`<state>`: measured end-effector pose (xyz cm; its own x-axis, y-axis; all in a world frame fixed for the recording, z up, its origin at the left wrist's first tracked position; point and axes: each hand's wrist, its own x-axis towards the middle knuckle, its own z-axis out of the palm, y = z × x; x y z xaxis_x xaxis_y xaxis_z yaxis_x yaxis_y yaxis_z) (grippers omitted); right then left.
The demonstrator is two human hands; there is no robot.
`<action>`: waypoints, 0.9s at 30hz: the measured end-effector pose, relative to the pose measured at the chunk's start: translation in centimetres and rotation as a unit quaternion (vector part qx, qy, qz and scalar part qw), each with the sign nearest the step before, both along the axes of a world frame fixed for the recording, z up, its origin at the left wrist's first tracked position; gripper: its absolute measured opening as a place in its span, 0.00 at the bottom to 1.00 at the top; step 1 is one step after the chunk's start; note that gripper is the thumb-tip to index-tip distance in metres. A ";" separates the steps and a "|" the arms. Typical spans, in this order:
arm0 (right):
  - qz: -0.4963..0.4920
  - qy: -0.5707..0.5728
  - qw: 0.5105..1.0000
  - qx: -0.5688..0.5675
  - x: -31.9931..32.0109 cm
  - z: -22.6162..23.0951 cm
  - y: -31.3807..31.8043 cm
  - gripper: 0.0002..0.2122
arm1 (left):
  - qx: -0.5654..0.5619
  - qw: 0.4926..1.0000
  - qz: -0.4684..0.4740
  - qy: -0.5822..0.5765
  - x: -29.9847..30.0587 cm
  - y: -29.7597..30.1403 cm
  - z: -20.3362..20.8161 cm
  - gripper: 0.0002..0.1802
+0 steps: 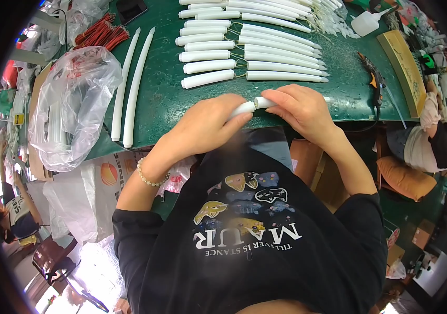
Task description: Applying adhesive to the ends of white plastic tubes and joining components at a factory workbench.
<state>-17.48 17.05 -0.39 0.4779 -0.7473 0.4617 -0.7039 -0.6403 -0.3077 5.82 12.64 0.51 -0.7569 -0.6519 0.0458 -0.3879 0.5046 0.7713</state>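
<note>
Near the front edge of the green table, my left hand (210,123) is closed round a short white tube (245,109), the base part of an electric taper candle. My right hand (301,109) pinches the long white candle tube (261,102), mostly covered by my fingers. The two ends face each other almost touching, with a narrow gap between them. Just beyond my hands lie rows of white candle bases (208,79) and long candle tubes (283,76) with pointed tips, joined in pairs by thin wires.
Two whole white candles (138,86) lie at the left, beside a clear plastic bag (74,104) and a bundle of red wires (100,34). At the right are a glue gun (374,83), a yellowish tray (402,73) and a white squeeze bottle (365,23). Other people sit at both sides.
</note>
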 end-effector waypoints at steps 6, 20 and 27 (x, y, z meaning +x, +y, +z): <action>0.031 0.072 0.997 -0.009 -0.4 0.8 -0.3 0.16 | 0.003 0.999 -0.040 -0.031 0.2 -0.5 0.1 0.16; 0.079 0.131 0.988 0.025 0.0 0.7 -0.3 0.14 | -0.099 0.978 -0.108 -0.149 -0.5 -0.4 -0.4 0.12; 0.061 0.133 0.989 0.036 0.6 0.6 -0.4 0.11 | -0.103 0.985 -0.083 -0.107 -0.6 -0.2 -0.8 0.12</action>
<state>-16.85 16.65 0.23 0.6638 -0.7029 0.2556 -0.6852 -0.7085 -0.1688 5.26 12.45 -0.30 -0.8590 -0.5120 -0.0079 -0.4293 0.7118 0.5558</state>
